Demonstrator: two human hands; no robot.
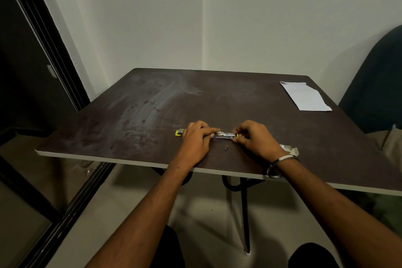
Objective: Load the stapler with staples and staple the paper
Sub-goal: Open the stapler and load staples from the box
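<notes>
Both hands on the dark tabletop (152, 102), close to its near edge, working one object between them.

Stapler (224, 135): lies flat along the table, spanning the gap between the two hands. Metal channel exposed in the middle; yellow tip just visible at the right hand's fingertips. A yellow and dark end piece (179, 132) sticks out just past the left hand's outer side; cannot tell whether it joins the stapler under the hand.

Left hand (196, 141): palm down over the stapler's left part, fingers curled, index finger and thumb extended along the metal channel and pinching it.

Right hand (253, 137): fingers bent inward, tips pinched at the stapler's right end. Whether staples sit in that pinch is too small to tell. Metal bangle (280, 164) on the right wrist.

Small metal bit (226, 147), possibly a staple fragment, lies loose on the table just nearer than the stapler, between the hands.

Small pale box (290, 150) with an open flap, just outside the right wrist, partly hidden by it.

Paper (305, 97): white sheet with ragged edges, flat on the table, well beyond and outward of the right hand, near the far corner.
</notes>
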